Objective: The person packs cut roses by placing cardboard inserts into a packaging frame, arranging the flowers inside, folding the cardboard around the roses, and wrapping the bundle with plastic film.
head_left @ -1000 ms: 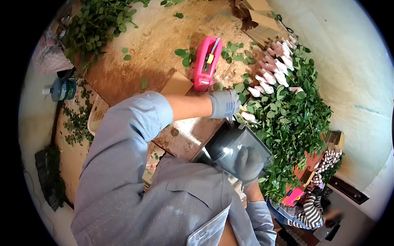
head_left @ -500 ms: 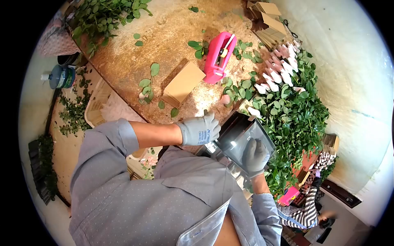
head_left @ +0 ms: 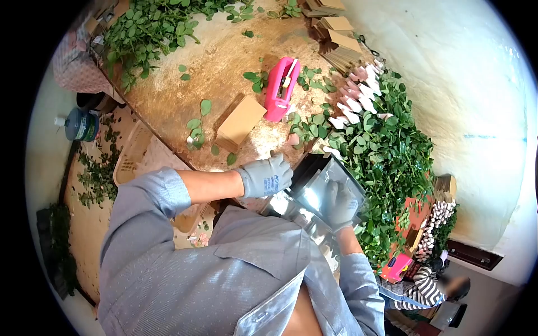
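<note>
My left hand (head_left: 267, 176), in a grey work glove, is closed above the table's near edge. A small dark stub pokes out above its fingers; what it belongs to is hidden. My right hand (head_left: 341, 205), gloved too, lies on or inside a clear plastic sleeve (head_left: 315, 193) with black edges, its fingers stretched out. I cannot tell whether it is under the film. Beyond my left hand sit a stack of cardboard pieces (head_left: 241, 122) and a pink tape dispenser (head_left: 277, 96).
Leafy stems with pale wrapped heads (head_left: 358, 96) are piled along the right, by the wall. More greenery (head_left: 148, 39) covers the far left of the table (head_left: 216, 61). Cardboard stacks (head_left: 339, 47) stand at the back. A person in striped sleeves (head_left: 428, 285) is at lower right.
The whole view has shifted, so the table things appear further left. My right hand has moved slightly up and left over the plastic; my left hand stays closed.
</note>
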A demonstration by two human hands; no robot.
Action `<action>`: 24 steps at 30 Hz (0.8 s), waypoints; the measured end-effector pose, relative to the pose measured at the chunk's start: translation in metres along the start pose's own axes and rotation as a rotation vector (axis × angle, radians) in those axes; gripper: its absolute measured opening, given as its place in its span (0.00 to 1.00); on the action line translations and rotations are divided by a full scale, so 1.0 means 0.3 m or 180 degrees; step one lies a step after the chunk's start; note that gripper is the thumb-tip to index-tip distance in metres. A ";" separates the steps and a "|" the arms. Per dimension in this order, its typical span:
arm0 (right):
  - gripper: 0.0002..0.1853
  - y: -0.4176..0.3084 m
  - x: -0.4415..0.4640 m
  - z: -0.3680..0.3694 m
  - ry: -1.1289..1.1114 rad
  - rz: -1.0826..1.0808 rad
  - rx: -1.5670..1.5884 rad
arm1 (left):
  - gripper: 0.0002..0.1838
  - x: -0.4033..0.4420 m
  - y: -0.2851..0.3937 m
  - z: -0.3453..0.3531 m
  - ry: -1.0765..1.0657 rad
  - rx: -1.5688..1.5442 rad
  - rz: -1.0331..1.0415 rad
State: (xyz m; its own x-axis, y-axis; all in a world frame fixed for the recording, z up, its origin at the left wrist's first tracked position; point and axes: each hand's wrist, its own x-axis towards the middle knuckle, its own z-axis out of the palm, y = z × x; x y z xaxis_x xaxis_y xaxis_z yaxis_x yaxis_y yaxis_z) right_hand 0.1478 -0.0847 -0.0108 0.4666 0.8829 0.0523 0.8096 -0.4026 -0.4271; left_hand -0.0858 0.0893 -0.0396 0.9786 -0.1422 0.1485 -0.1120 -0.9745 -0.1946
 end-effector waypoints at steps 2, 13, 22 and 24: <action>0.16 -0.008 0.003 0.001 -0.0040 0.0116 0.0023 | 0.13 -0.011 -0.001 0.011 -0.0135 -0.0168 -0.0062; 0.17 -0.005 0.004 -0.005 -0.0105 0.0078 -0.0094 | 0.11 0.005 0.053 0.021 -0.0105 -0.0273 -0.0244; 0.22 -0.019 -0.003 -0.040 -0.0186 0.0195 -0.0063 | 0.04 0.025 0.077 0.034 -0.0495 -0.0258 -0.0376; 0.23 -0.028 -0.005 -0.060 -0.0284 0.0320 0.0019 | 0.05 0.032 0.086 -0.048 -0.0695 -0.0144 -0.0445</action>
State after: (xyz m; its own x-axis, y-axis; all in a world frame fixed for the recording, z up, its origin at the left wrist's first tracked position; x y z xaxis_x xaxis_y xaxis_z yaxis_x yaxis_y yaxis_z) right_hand 0.1467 -0.0871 0.0090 0.5117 0.8562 -0.0714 0.7580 -0.4890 -0.4316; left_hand -0.0816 0.0604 -0.0291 0.9986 0.0305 -0.0429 0.0240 -0.9895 -0.1427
